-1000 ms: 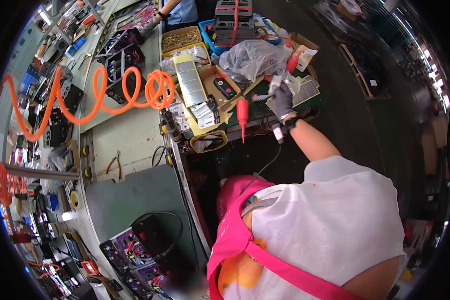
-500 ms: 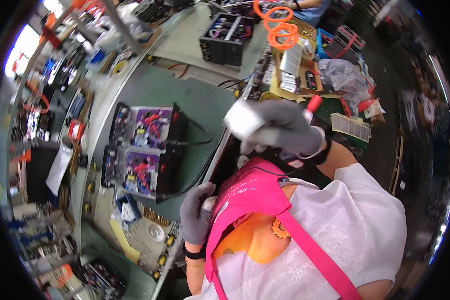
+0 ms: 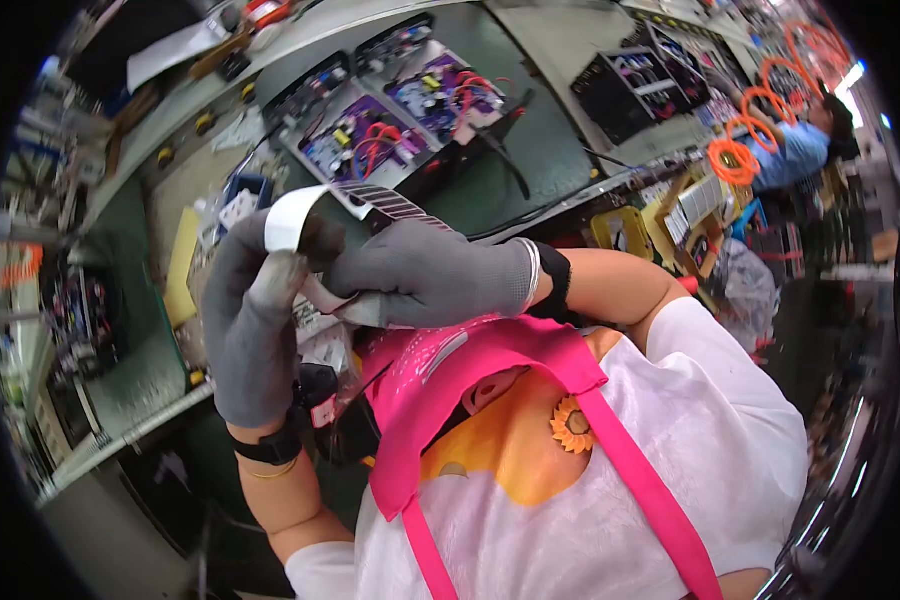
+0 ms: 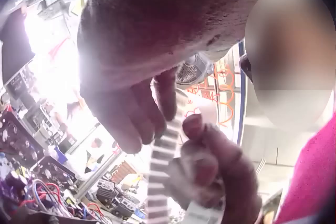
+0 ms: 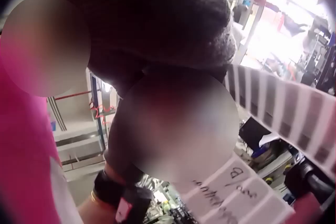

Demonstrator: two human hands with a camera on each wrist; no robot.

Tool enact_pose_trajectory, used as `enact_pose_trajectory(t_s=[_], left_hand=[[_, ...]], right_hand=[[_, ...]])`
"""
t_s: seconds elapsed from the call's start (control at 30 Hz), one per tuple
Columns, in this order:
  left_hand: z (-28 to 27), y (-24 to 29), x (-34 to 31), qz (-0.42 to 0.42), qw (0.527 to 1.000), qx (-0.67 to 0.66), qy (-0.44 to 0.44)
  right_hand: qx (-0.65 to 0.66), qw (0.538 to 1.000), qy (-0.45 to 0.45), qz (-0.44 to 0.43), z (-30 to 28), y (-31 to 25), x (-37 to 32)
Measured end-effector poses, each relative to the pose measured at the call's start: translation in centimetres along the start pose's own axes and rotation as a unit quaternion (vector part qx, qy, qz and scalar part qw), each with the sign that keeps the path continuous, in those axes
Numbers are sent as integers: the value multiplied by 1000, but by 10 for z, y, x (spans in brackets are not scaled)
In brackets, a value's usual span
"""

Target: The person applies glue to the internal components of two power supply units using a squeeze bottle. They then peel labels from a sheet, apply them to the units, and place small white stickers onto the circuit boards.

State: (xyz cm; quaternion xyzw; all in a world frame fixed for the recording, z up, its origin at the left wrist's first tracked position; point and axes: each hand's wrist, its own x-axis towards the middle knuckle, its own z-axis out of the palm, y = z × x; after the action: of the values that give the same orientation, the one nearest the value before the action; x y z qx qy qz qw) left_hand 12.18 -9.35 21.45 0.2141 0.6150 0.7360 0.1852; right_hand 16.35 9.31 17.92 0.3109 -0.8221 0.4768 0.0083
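Observation:
A strip of labels (image 3: 395, 203), white on one stretch and striped on another, runs between the two grey-gloved hands before the chest. My left hand (image 3: 250, 320) pinches its white part with thumb and fingers. My right hand (image 3: 440, 272) grips the strip close beside, fingers curled. The striped length (image 4: 159, 182) hangs past the fingers in the left wrist view. In the right wrist view, a white part with handwriting (image 5: 231, 192) hangs below the hands, and striped labels (image 5: 283, 108) stretch off to the right.
Beyond the hands, two opened units with purple insides and coloured wires (image 3: 370, 145) lie on a green mat (image 3: 545, 170). A black-framed unit (image 3: 625, 95) stands farther along the bench. Orange coiled hose (image 3: 735, 160) hangs near another person (image 3: 795, 155). A yellow bin (image 3: 620, 232) is at right.
My right hand has come back from the side table, bringing the white label strip to the chest. My left hand has risen from the bench edge and taken hold of it. The head view has turned.

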Motion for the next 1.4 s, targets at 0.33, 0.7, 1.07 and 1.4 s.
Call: enact_pose_trajectory(t_s=[0.33,0.7,1.07,1.4], left_hand=[[-32,39,-21,-14,999,29,12],[-54,31,0,-18,969,156,-191],[-53,39,27,-123,922,126,-346],[-53,26,40,-52,883,356,-301]], right_hand=[[43,967,219,-120,-40,0,17],[406,898,-149,76,-29,39,29],[232,970,59,-44,-37,27,27],[72,985,-142,70,-62,15,10]])
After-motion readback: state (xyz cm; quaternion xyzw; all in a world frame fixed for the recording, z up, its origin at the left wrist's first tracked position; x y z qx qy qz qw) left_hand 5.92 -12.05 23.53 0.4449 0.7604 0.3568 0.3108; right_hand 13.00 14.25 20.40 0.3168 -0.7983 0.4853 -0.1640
